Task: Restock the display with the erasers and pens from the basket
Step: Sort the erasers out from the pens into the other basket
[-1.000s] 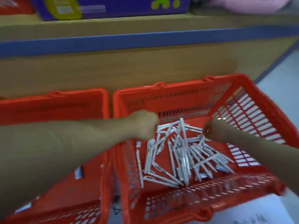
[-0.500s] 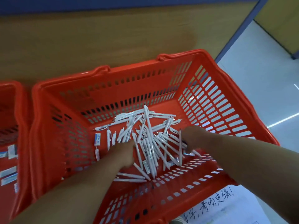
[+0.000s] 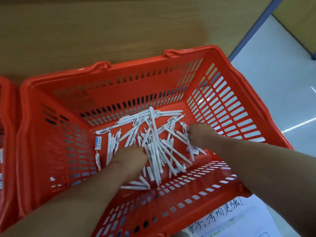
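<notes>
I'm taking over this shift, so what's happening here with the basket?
A person has both hands down in the red basket, among a loose pile of white pens. The left hand rests on the pile's near side, the right hand at its right edge; whether either grips a pen is hidden. A small eraser lies at the left of the basket floor.

A red slotted plastic basket (image 3: 140, 65) fills the middle of the frame. On its floor, white pens (image 3: 154, 134) lie flat in a loose, criss-crossed heap. A small white-and-blue eraser (image 3: 98, 143) lies flat at the heap's left edge.
</notes>
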{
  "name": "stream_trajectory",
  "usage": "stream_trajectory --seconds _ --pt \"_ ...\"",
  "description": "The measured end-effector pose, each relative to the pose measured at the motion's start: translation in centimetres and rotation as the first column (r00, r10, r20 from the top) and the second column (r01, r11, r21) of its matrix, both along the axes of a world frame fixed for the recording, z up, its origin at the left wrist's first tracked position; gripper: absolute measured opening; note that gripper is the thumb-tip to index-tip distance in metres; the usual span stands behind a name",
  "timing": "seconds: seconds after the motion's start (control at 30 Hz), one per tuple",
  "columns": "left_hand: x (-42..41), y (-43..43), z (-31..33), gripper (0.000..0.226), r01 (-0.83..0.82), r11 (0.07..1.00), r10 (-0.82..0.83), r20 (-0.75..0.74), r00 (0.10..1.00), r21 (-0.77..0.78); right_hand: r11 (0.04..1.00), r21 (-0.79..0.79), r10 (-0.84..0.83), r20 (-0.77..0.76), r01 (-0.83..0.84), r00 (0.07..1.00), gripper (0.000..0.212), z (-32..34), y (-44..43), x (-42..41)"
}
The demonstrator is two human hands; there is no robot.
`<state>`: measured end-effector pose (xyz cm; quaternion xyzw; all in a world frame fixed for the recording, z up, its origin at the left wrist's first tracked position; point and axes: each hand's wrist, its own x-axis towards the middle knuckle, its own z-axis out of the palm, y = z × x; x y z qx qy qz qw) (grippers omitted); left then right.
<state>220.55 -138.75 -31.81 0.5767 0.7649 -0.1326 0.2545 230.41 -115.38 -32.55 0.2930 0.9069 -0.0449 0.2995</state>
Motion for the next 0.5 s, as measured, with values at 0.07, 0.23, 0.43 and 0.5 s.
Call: stream_trajectory --seconds 0.07,0.23,0.43,0.5 --pt "0.7 0.3 -0.3 0.02 0.053 0.997 -0.059 0.099 0.993 0.058 0.999 -0.033 0.037 0.013 -0.037 0.999 0.027 0.0 0.2 0.1" --pt "1.9 0.0 -0.6 0.027 0.118 0.986 -0.131 0.113 0.985 0.116 0.974 -0.146 0.181 0.041 -0.174 0.983 0.032 0.4 -0.2 0.0" --pt "3.1 -0.3 -0.7 0.045 0.187 0.977 -0.193 0.054 0.98 0.105 0.959 -0.124 0.268 0.113 -0.254 0.957 0.035 0.8 -0.8 -0.8" --pt "3.3 0.0 -0.8 0.034 0.205 0.972 -0.215 0.081 0.973 0.112 0.967 -0.162 0.217 0.136 -0.195 0.967 0.026 0.9 -0.9 -0.9"
